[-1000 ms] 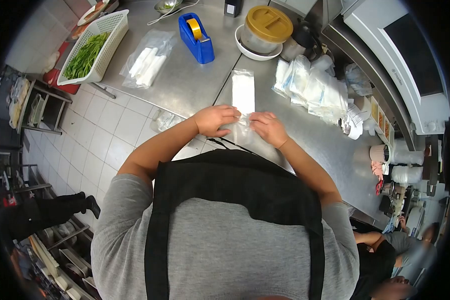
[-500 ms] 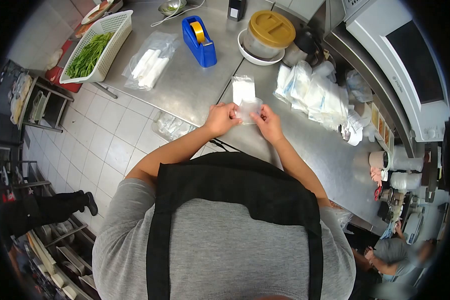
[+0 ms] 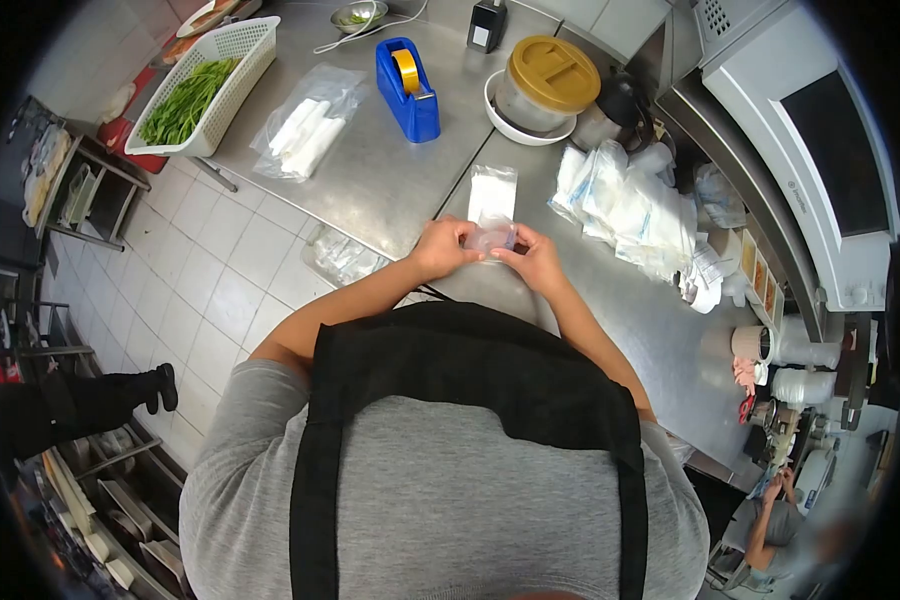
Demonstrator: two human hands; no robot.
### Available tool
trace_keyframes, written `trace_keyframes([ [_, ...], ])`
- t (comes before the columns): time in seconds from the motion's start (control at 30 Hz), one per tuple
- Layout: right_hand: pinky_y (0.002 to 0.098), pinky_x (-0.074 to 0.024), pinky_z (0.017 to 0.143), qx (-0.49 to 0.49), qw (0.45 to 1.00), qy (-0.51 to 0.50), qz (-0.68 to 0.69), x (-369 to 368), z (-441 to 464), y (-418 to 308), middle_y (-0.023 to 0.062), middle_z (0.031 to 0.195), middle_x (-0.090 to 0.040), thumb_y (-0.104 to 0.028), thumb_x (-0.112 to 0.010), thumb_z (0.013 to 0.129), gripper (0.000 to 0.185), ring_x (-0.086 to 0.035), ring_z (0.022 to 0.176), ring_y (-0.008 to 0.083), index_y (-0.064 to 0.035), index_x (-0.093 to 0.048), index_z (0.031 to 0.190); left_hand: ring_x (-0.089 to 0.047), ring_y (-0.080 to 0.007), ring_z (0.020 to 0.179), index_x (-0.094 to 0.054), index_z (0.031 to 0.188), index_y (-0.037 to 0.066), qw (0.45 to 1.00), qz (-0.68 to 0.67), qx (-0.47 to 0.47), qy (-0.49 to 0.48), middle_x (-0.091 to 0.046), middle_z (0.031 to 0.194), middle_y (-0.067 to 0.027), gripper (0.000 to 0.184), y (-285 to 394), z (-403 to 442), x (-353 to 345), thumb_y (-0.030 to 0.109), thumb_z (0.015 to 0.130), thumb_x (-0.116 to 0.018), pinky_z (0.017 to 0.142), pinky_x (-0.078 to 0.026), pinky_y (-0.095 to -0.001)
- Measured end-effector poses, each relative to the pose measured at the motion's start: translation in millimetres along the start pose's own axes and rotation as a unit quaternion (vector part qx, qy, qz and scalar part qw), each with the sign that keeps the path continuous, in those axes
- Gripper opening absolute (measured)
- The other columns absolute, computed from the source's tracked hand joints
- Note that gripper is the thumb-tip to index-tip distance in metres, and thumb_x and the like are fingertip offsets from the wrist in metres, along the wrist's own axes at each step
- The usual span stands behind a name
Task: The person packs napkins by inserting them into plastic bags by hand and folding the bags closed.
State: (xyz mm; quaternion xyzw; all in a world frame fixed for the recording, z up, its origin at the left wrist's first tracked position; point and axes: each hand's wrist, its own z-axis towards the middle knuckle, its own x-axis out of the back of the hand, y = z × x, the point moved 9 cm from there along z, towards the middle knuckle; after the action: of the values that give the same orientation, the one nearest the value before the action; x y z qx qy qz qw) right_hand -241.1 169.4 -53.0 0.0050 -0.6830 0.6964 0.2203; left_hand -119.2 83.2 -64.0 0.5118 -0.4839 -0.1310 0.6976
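A small clear plastic bag (image 3: 491,238) is stretched between my two hands, just above the steel counter's front edge. My left hand (image 3: 444,247) pinches its left side, thumb toward me. Its right side is gripped by my right hand (image 3: 532,259), with the thumb along the near edge. Fingers partly hide the bag, and I cannot make out anything inside it. Directly beyond my hands, a flat white packet in clear plastic (image 3: 493,192) lies on the counter, its near end close to the bag.
A blue tape dispenser (image 3: 408,92), a plastic bag with white rolls (image 3: 305,130) and a white basket (image 3: 254,64) of greens stand left. Right are a yellow-lidded tub (image 3: 555,75), a pile of white plastic packs (image 3: 630,205) and a microwave (image 3: 815,150). Other people (image 3: 770,520) are nearby.
Both hands have turned the bag into a wider, flatter hold, with thumbs at its near edge. The view has shifted slightly. The person at lower right has raised their hands.
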Motion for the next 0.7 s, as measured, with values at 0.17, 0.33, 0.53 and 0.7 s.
trace_keyframes([
  [0.17, 0.0230, -0.0434, 0.058, -0.056, 0.998, 0.014, 0.007, 2.5, -1.9, 7.8, 0.0009, 0.071, -0.066, -0.014, -0.069, 0.084, 0.015, -0.054, 0.063, 0.0051, -0.0019, -0.063, 0.089, -0.057, -0.0245, 0.080, -0.062, 0.090, 0.009, 0.989, 0.050, -0.133, 0.049, -0.062, 0.077, -0.0061, 0.031, 15.9, -14.4, 5.9, 0.030, 0.071, -0.075, 0.083, -0.037, -0.0396],
  [0.33, 0.0295, -0.0425, 0.051, -0.053, 0.980, 0.130, -0.138, 7.3, 1.7, 3.3, 0.0052, 0.064, -0.063, -0.023, -0.069, 0.083, 0.021, -0.055, 0.053, 0.0128, -0.0034, -0.062, 0.083, -0.059, -0.0261, 0.074, -0.058, 0.083, 0.005, 0.995, 0.059, -0.039, 0.075, -0.064, 0.070, -0.0069, 0.027, 13.5, -6.2, 7.0, 0.026, 0.075, -0.073, 0.070, -0.043, -0.0389],
  [0.53, 0.0384, -0.0458, 0.053, -0.032, 0.958, 0.164, -0.232, 9.1, 10.5, -9.3, 0.0097, 0.063, -0.064, -0.032, -0.068, 0.082, 0.028, -0.062, 0.055, 0.0264, -0.0057, -0.061, 0.079, -0.063, -0.0320, 0.066, -0.058, 0.081, 0.006, 0.991, 0.013, 0.070, 0.113, -0.066, 0.070, -0.0124, 0.022, 5.6, 0.0, 13.0, 0.025, 0.079, -0.069, 0.065, -0.046, -0.0443],
  [0.7, 0.0413, -0.0483, 0.060, -0.096, 0.933, 0.146, -0.315, 15.7, 20.5, -2.8, 0.0098, 0.070, -0.066, -0.038, -0.069, 0.079, 0.032, -0.065, 0.066, 0.0276, -0.0065, -0.063, 0.080, -0.065, -0.0357, 0.075, -0.057, 0.087, 0.003, 0.988, 0.057, 0.106, 0.092, -0.067, 0.074, -0.0161, 0.020, -4.6, 13.8, 13.3, 0.021, 0.082, -0.065, 0.070, -0.050, -0.0456],
])
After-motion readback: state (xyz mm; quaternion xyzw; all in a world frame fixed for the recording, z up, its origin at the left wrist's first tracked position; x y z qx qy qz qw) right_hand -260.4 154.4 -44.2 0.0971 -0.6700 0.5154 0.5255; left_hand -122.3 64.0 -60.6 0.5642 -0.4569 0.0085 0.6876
